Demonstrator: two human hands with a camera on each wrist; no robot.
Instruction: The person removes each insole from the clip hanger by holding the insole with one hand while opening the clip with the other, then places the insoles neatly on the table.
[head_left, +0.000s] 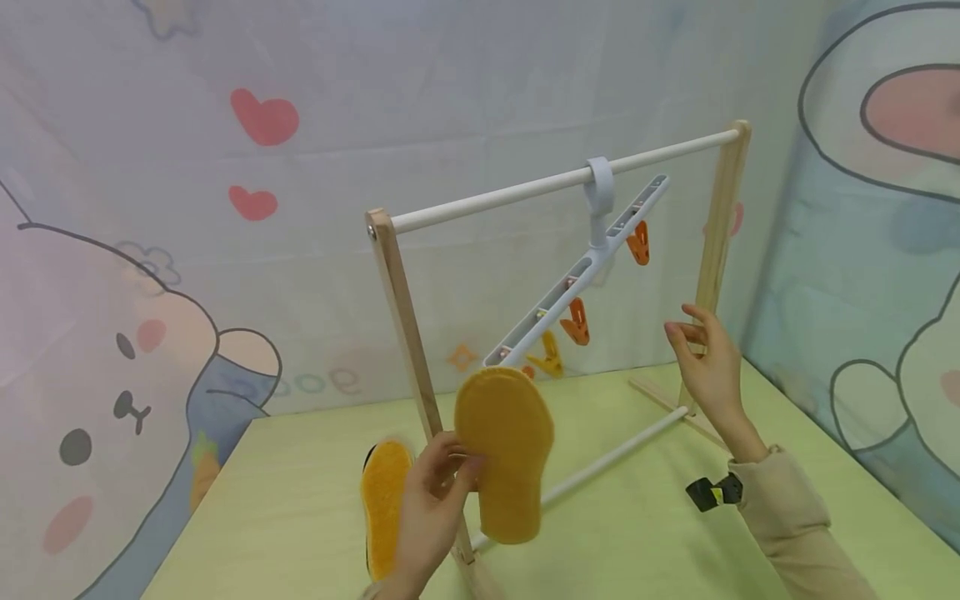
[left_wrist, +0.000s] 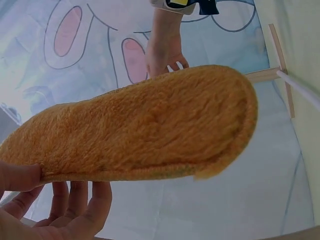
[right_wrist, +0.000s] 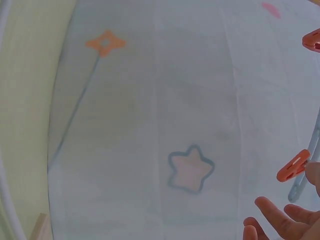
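My left hand (head_left: 429, 504) pinches the side edge of a yellow insole (head_left: 512, 454), its smooth face toward the head view. The left wrist view shows the insole's fuzzy side (left_wrist: 145, 130), with the thumb above the edge and the fingers below. My right hand (head_left: 708, 362) is raised beside the rack's far post, fingers loosely bent and holding nothing. A pale clip hanger (head_left: 596, 258) hangs from the rack's top bar (head_left: 495, 197), carrying orange clips (head_left: 576, 322) and a yellow clip (head_left: 551, 355). The insole's top overlaps the hanger's near end in the head view.
A second fuzzy yellow insole (head_left: 387, 500) lies on the pale green table (head_left: 285, 500), left of the rack's near wooden post (head_left: 408, 325). A white lower bar (head_left: 615, 458) joins the rack's feet. Printed curtains (head_left: 300, 333) stand behind and at the sides.
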